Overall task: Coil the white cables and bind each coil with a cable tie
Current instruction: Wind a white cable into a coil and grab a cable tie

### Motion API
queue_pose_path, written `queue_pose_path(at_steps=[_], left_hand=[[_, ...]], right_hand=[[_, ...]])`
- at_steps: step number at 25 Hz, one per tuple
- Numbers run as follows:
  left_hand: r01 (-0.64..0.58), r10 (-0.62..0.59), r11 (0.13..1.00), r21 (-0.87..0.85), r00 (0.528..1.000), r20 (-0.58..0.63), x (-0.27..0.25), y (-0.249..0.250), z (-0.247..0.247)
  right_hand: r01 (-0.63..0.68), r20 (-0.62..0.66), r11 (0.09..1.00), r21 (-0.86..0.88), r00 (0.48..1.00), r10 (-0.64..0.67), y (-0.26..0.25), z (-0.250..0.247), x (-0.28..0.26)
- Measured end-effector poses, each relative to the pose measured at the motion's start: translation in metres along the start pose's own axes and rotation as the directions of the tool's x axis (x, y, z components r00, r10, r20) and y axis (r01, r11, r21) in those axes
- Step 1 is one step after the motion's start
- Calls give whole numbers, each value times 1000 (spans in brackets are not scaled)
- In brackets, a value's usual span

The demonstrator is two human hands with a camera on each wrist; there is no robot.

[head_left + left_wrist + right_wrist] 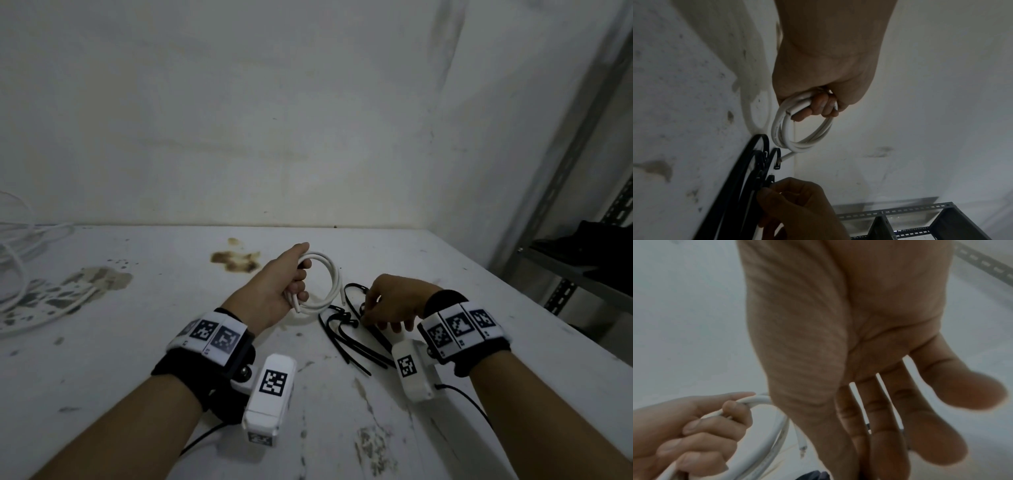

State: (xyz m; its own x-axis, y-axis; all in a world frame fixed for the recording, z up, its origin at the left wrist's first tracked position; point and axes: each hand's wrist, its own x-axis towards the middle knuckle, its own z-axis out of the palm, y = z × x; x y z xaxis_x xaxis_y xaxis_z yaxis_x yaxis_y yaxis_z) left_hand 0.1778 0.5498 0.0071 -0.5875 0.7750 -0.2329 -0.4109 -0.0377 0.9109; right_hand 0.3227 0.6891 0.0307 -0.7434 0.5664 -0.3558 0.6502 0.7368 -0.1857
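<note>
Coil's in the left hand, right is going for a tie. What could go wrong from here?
1. The left hand grips the coil on one side only, with a cut end loose, so the loops may spring open.
2. The ties lie tangled; the right hand may lift several together.
3. The coil hangs close beside the ties and could snag them.

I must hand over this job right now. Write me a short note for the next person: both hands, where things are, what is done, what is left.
Left hand: grips the white coil, held just above the table.
Right hand: fingers down on the black cable ties lying on the table; whether one is pinched cannot be told.
Done: this cable is coiled.
Left: bind this coil with a tie; then coil and bind the loose white cables at the far left.
</note>
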Motion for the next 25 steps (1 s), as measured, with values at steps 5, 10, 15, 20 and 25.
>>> queue_pose_path(at_steps=[5, 10, 15, 20, 25], left_hand=[[-10, 10, 1000, -1, 1000, 6, 0, 2, 2], [1, -1, 1000, 1, 1000, 2, -3, 0, 3], [-7, 7, 999, 39, 1000, 17, -2, 1, 4], [-33, 34, 995, 96, 999, -6, -6, 7, -3], [-71, 72, 997, 39, 997, -35, -12, 23, -16]], right_hand=[[24, -182, 969, 246, 983, 22, 4, -7, -5], [269, -336, 674, 688, 941, -33, -13, -16, -26], [422, -387, 508, 751, 905, -179, -32, -17, -40], [643, -709, 715, 274, 638, -302, -43, -8, -23], [712, -801, 673, 199, 514, -308, -54, -2, -9]])
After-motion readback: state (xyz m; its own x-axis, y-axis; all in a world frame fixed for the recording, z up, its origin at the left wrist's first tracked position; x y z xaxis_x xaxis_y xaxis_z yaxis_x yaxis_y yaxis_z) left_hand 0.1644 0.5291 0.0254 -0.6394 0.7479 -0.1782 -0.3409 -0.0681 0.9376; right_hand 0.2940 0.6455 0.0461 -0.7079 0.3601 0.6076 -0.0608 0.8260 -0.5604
